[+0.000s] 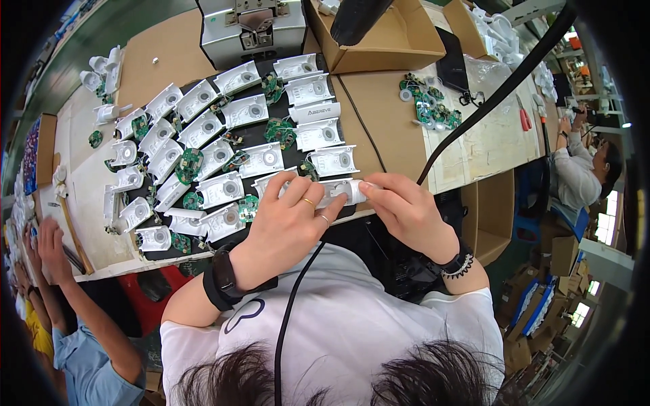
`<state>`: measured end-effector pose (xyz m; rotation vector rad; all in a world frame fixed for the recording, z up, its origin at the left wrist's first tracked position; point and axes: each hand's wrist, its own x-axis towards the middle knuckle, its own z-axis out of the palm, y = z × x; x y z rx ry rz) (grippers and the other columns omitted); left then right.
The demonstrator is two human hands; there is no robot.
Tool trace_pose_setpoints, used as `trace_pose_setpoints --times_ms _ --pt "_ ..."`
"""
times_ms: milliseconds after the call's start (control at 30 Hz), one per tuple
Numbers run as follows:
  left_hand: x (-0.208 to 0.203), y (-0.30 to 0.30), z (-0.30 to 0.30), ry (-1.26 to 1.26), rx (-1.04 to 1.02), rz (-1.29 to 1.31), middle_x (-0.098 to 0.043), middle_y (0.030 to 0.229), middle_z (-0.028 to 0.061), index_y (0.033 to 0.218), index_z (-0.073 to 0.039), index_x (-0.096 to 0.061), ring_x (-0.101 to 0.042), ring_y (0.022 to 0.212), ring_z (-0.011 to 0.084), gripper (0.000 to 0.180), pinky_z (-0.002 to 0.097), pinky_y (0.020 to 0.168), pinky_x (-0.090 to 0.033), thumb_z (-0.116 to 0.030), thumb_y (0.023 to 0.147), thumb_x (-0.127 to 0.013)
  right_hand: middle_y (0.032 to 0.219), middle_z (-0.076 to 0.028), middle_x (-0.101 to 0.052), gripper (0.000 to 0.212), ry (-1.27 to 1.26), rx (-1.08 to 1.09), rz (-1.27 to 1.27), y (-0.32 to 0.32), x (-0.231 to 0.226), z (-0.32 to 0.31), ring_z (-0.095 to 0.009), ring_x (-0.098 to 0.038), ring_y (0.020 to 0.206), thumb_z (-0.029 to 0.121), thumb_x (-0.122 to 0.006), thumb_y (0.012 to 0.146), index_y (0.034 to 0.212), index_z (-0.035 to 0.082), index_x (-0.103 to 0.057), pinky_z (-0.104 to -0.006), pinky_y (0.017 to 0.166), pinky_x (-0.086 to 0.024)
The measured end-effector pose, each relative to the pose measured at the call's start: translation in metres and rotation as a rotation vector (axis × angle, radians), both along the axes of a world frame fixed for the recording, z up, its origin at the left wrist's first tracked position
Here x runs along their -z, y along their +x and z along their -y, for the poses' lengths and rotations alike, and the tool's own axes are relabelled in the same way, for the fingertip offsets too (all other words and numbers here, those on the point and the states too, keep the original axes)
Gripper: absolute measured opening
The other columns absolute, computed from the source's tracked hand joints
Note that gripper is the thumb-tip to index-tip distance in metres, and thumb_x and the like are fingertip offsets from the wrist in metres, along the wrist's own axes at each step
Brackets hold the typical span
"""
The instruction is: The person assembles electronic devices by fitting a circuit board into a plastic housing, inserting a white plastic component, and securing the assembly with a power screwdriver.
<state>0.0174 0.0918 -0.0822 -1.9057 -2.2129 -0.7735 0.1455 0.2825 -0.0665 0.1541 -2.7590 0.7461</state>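
At the table's near edge, a white plastic housing lies between my two hands. My left hand, with two rings, is closed on its left part, index and thumb pressing at its surface. From the other side, my right hand pinches the housing's right end between thumb and fingers. Whatever sits inside the housing is covered by my fingers. Just beyond are rows of similar white half-shell housings on a black mat, many with green circuit boards wired beside them.
A metal fixture stands at the back beside an open cardboard box. A black cable crosses the right side. More circuit boards and red-handled pliers lie right. Another person's hand is at left; a co-worker sits far right.
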Motion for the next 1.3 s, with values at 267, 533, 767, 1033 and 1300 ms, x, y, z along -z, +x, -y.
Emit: trace_pose_setpoints --times_ms 267,533,767,1033,1300 --pt "-0.006 0.000 0.003 -0.055 -0.009 0.034 -0.047 0.079 0.0027 0.109 -0.014 -0.069 -0.048 0.082 0.0206 0.040 0.0381 0.089 -0.037 -0.008 0.071 -0.058 0.081 -0.014 -0.067 0.011 -0.137 -0.164 -0.487 0.000 -0.064 -0.037 -0.024 -0.065 0.071 -0.002 -0.060 0.084 0.094 0.002 -0.063 -0.0285 0.060 -0.052" --pt "-0.011 -0.003 0.001 -0.119 0.015 0.108 -0.048 0.078 0.0037 0.107 -0.013 -0.070 -0.049 0.082 0.0220 0.036 0.0371 0.084 -0.038 -0.008 0.073 -0.061 0.094 -0.008 -0.068 0.024 -0.025 0.099 -0.061 -0.186 -0.059 -0.137 -0.016 -0.065 0.084 0.011 -0.063 0.087 0.109 0.001 -0.063 -0.0292 0.076 -0.052" --pt "-0.016 0.001 0.004 -0.135 0.009 0.173 -0.050 0.078 0.0049 0.105 -0.011 -0.070 -0.050 0.083 0.0226 0.032 0.0367 0.085 -0.038 -0.010 0.073 -0.064 0.093 -0.009 -0.065 0.026 0.122 -0.023 0.168 -0.271 -0.002 -0.134 -0.023 -0.060 0.091 0.013 -0.069 0.077 0.101 0.002 -0.064 -0.0340 0.080 -0.048" --pt "-0.019 0.001 -0.003 -0.133 0.053 0.214 -0.050 0.078 0.0053 0.104 -0.010 -0.069 -0.050 0.084 0.0228 0.032 0.0365 0.085 -0.039 -0.015 0.073 -0.070 0.098 -0.021 -0.067 0.041 0.104 0.037 -0.087 -0.251 0.017 -0.171 -0.034 -0.066 0.090 0.027 -0.064 0.083 0.118 0.007 -0.056 -0.0383 0.077 -0.052" --pt "-0.017 -0.002 0.003 -0.064 -0.008 0.277 -0.052 0.084 0.0062 0.107 -0.005 -0.065 -0.050 0.087 0.0238 0.036 0.0368 0.086 -0.040 -0.016 0.073 -0.072 0.103 -0.005 -0.063 0.041 -0.623 0.162 0.102 -0.098 -0.060 -0.125 -0.015 -0.062 0.095 0.004 -0.071 0.079 0.117 0.000 -0.058 -0.0261 0.082 -0.051"
